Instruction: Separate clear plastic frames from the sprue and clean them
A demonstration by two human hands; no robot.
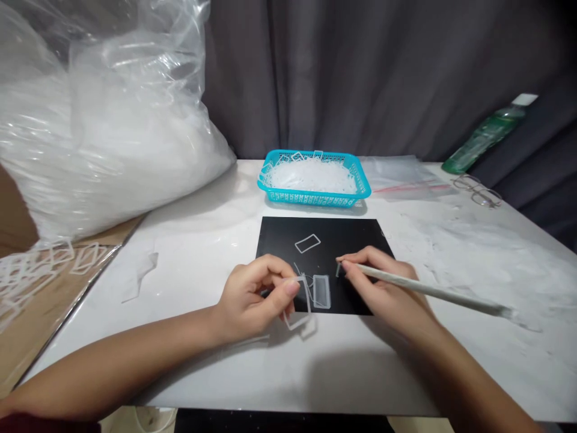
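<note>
A thin white rectangular frame (308, 304) is pinched between the thumb and fingers of my left hand (261, 294), over the front edge of a black mat (279, 231). My right hand (387, 285) grips a long, pale, pen-like tool (433, 291). Its far end slants out to the right, and a short grey tip shows by my fingertips; its exact kind is unclear. Between my hands, a small translucent rectangular piece with a raised rim (321, 292) lies on the mat. Thin pale strands (306, 279) are beside it. Farther back on the mat lies another white frame (308, 243).
A blue basket (315, 197) full of white pieces stands behind the mat. A large clear plastic bag (112, 138) bulges at left, above loose white frames (54, 255). To the right are a flat plastic bag (401, 174), glasses (478, 191) and a tilted green bottle (484, 138).
</note>
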